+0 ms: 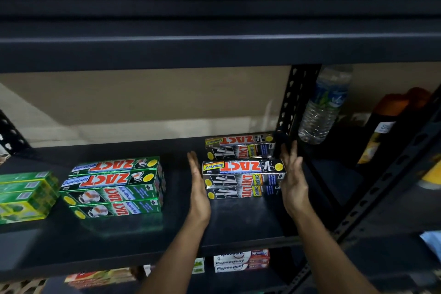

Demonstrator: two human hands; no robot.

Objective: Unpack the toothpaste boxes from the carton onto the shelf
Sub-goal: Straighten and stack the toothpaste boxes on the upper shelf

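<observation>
- Black toothpaste boxes (243, 175) sit stacked toward the right of the dark shelf (133, 238), another black stack (239, 148) just behind.
- Left hand (198, 188) and right hand (292, 179) flank the near stack, palms facing in, fingers straight and together, gripping nothing.
- Green toothpaste boxes (114, 187) lie well left.
- No carton in view.

Black toothpaste boxes (243, 175) lie flat – stacked – on dark shelf (238, 219).
</observation>
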